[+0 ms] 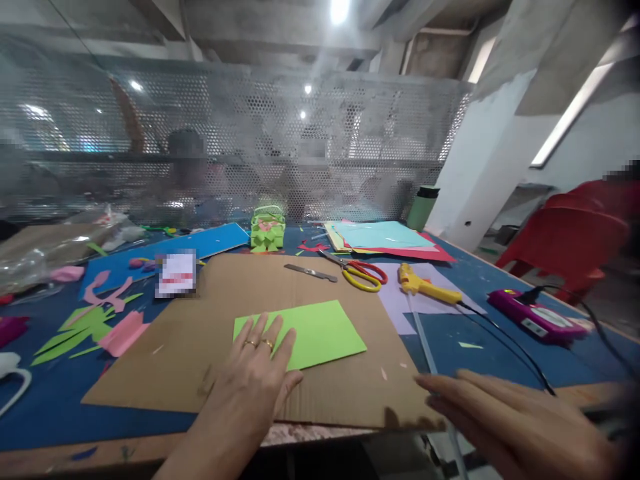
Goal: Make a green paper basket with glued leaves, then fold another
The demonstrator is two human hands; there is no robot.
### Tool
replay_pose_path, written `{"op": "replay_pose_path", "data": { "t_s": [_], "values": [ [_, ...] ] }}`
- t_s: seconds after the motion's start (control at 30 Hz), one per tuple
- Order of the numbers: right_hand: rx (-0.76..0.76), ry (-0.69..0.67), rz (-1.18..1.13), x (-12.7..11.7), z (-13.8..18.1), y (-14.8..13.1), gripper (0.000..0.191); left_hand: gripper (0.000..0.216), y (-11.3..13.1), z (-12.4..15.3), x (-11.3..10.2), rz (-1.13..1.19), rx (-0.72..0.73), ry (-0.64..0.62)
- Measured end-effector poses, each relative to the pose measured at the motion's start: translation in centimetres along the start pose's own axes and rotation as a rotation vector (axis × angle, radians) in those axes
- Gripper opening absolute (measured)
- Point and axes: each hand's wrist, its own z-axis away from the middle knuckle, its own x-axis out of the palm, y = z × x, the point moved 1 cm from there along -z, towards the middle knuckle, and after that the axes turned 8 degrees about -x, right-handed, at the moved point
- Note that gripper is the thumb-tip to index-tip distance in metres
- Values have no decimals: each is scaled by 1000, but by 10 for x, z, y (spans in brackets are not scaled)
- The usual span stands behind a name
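Note:
My left hand (255, 373) lies flat with fingers spread on the near left corner of a green paper sheet (315, 330), which rests on a brown cardboard sheet (200, 373). Two rings show on its fingers. My right hand (505, 417) hovers open at the lower right, fingers stretched out to the left above the table's near edge, holding nothing. It is close to the cardboard's right corner.
Beyond the cardboard lie a metal blade (310, 272), yellow-and-red scissors (360, 273), a yellow glue gun (425, 283) with black cord, and a purple device (533, 317). Stacked coloured papers (385, 239) sit at the back, paper scraps (95, 320) at left, a red chair (575, 240) at right.

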Motion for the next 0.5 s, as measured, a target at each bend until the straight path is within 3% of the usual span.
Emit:
{"op": "replay_pose_path", "data": {
  "t_s": [0.13,0.23,0.33,0.5],
  "values": [
    [-93,-114,-85,34,-80,-2,27,28,0,-2,-9,73,-15,-75],
    [-155,-265,-205,57,-118,-2,22,28,0,-12,-22,104,-80,-260],
    [-174,-321,-280,72,-133,-6,12,24,-6,-28,-34,115,-137,-426],
    [-73,-394,-303,79,-138,-5,8,38,-30,-50,-33,147,-104,-555]
  ]
}}
